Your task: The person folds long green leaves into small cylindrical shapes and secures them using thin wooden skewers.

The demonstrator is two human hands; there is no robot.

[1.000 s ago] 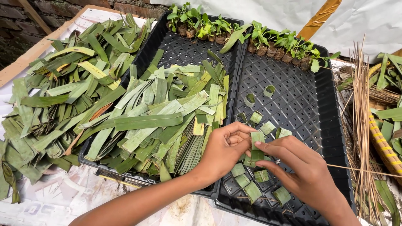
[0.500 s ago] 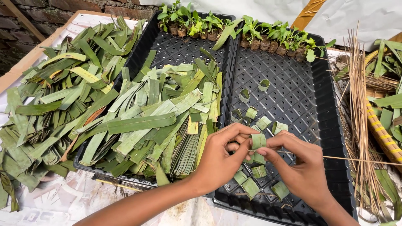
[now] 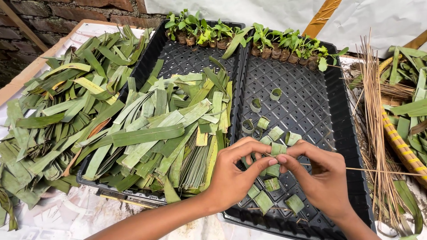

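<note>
Brick wall and a white sheet close off the far side of a work surface covered with pale printed paper (image 3: 53, 213).

Both hands meet over the right black perforated plastic tray (image 3: 311, 111), and between them sits a small rolled green leaf ring (image 3: 279, 148). The left hand (image 3: 235, 178) pinches it with thumb and forefinger from the left; the right hand (image 3: 322, 178) pinches it from the right, fingertips pressed together on the band. A thin brown stick (image 3: 373, 170) lies across the right hand, its long axis running nearly level out to the right, beyond the tray's edge. Which way the ring's opening faces I cannot tell.

That tray holds more leaf rings (image 3: 262, 122), some standing open-end up, and flattened folded leaf pieces (image 3: 264, 202) near its front edge. Along its far edge stands a row of small green seedlings in leaf pots (image 3: 289, 46). Most of its middle floor is bare.

Beside it, the left black tray (image 3: 187, 62) carries a heap of cut green leaf strips (image 3: 164, 133), long axes running mostly near to far, with seedlings at the back too. Left of it lies a loose pile of longer green leaves (image 3: 53, 111). A bundle of thin brown sticks (image 3: 378, 133) lies just right of the trays.
</note>
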